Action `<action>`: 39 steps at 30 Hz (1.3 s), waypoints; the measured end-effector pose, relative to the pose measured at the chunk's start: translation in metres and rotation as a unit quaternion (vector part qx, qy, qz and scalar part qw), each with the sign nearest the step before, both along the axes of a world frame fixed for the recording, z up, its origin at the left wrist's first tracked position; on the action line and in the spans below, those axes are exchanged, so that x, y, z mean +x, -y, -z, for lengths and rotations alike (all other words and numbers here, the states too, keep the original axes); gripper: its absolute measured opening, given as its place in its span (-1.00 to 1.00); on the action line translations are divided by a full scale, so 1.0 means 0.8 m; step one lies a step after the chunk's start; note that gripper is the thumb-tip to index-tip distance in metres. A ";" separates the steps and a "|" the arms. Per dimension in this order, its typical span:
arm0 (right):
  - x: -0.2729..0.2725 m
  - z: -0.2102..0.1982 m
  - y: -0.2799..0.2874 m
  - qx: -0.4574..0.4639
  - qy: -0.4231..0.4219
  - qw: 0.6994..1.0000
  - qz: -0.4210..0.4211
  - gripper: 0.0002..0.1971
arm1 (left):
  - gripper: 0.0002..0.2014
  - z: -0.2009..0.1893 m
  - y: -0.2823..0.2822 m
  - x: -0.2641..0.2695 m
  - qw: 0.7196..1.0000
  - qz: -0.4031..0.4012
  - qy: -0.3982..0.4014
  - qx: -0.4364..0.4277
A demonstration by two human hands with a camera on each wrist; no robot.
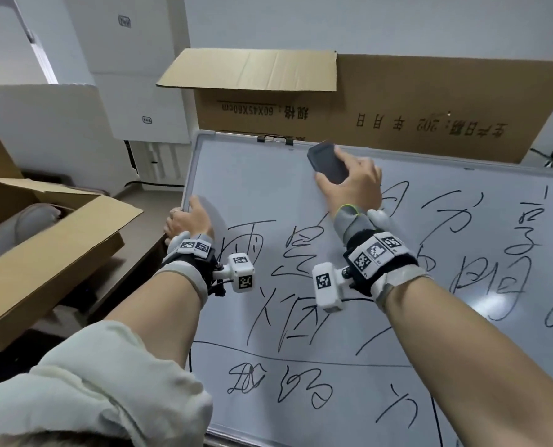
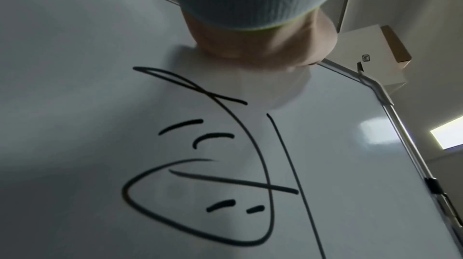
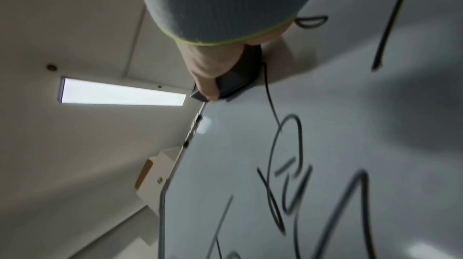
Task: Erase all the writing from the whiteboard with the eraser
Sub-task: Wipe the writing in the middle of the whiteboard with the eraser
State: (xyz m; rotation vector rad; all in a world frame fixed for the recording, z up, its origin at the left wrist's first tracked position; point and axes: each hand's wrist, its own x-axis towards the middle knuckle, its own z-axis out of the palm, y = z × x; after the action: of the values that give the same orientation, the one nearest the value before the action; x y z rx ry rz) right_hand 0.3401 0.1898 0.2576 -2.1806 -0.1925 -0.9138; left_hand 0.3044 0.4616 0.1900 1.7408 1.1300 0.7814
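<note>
A whiteboard (image 1: pixel 255 188) leans tilted against a cardboard box, with black handwriting (image 1: pixel 297 253) over its middle, right and lower parts; its upper left area is wiped blank. My right hand (image 1: pixel 349 185) grips a dark grey eraser (image 1: pixel 326 162) and presses it flat on the board near the top edge. In the right wrist view the eraser (image 3: pixel 238 79) sits under my fingers (image 3: pixel 205 83) by the frame. My left hand (image 1: pixel 188 217) clasps the board's left edge, thumb on the front face. The left wrist view shows that hand (image 2: pixel 263 45) at the frame with writing (image 2: pixel 213 164) below it.
A large brown cardboard box (image 1: pixel 397 101) stands behind the board. An open carton (image 1: pixel 43 240) sits at the left, close to my left hand. White boxes (image 1: pixel 133 75) are stacked at the back left. A ceiling light (image 3: pixel 122 93) shows in the right wrist view.
</note>
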 end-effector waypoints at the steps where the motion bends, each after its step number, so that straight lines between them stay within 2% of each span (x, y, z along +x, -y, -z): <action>1: -0.005 0.004 -0.006 0.000 -0.004 1.000 -0.002 -0.39 | -0.44 0.001 0.001 0.001 1.000 -0.001 0.005 -0.002; 6: -0.050 0.043 -0.076 -0.130 -0.029 0.987 -0.090 -0.41 | -0.53 0.004 -0.014 -0.006 0.999 0.038 0.007 -0.007; 8: -0.050 0.035 -0.086 -0.119 -0.029 0.990 -0.072 -0.40 | -0.52 0.016 -0.036 -0.021 0.997 0.073 -0.008 0.001; 11: -0.044 0.019 -0.098 -0.070 -0.034 0.996 -0.045 -0.39 | -0.31 0.034 -0.060 -0.044 0.989 0.137 -0.048 0.025; 13: -0.054 0.027 -0.124 -0.090 -0.036 0.993 -0.062 -0.39 | -0.31 0.038 -0.070 -0.051 0.983 0.179 -0.040 0.020; 18: -0.114 0.109 -0.184 -0.160 -0.056 0.974 -0.151 -0.40 | -0.38 0.049 -0.076 -0.055 0.972 0.234 -0.023 -0.013; 20: -0.129 0.118 -0.189 -0.187 -0.072 0.964 -0.177 -0.40 | -0.39 0.051 -0.079 -0.059 0.967 0.252 -0.012 -0.021; 22: -0.113 0.094 -0.177 -0.179 -0.065 0.972 -0.139 -0.40 | -0.41 0.049 -0.078 -0.060 0.966 0.258 -0.002 -0.034; 24: -0.087 0.058 -0.157 -0.140 -0.044 0.988 -0.051 -0.40 | -0.42 0.047 -0.081 -0.063 0.965 0.260 0.009 -0.045; 26: -0.076 0.040 -0.144 -0.110 -0.046 0.993 -0.021 -0.39 | -0.43 0.047 -0.083 -0.066 0.961 0.269 0.012 -0.059; 28: -0.091 0.055 -0.152 -0.108 -0.061 0.990 -0.059 -0.40 | -0.45 0.048 -0.084 -0.067 0.956 0.281 0.026 -0.080; 32: -0.163 0.142 -0.180 -0.194 -0.104 0.959 -0.179 -0.39 | -0.43 0.050 -0.083 -0.066 0.947 0.299 0.051 -0.101; 34: -0.160 0.136 -0.180 -0.218 -0.118 0.948 -0.200 -0.40 | -0.44 0.051 -0.083 -0.066 0.949 0.296 0.051 -0.101; 36: -0.128 0.097 -0.169 -0.217 -0.082 0.963 -0.134 -0.42 | -0.43 0.051 -0.083 -0.068 0.951 0.288 0.044 -0.102; 39: -0.091 0.052 -0.144 -0.132 -0.044 0.990 -0.024 -0.44 | -0.41 0.052 -0.089 -0.072 0.952 0.291 0.033 -0.091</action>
State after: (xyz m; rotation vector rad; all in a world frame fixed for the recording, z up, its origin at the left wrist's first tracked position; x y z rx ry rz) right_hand 0.2675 0.3047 0.2160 -2.4438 -0.3384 -0.7992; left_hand 0.2469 0.5327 0.1481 1.7428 0.5667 0.3533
